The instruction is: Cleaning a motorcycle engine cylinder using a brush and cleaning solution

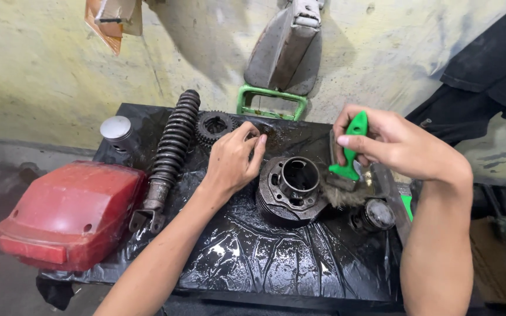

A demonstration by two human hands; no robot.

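Right hand scrubs cylinder rim with brush.

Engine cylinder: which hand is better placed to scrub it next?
Probably the right hand: it already holds the green-handled brush, bristles right beside the engine cylinder. The left hand holds no tool and only rests at the cylinder's edge.

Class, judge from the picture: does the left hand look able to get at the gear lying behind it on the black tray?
Probably yes. The left hand rests just in front of the gear, with only bare wet tray between them; the shock absorber lies off to the side.
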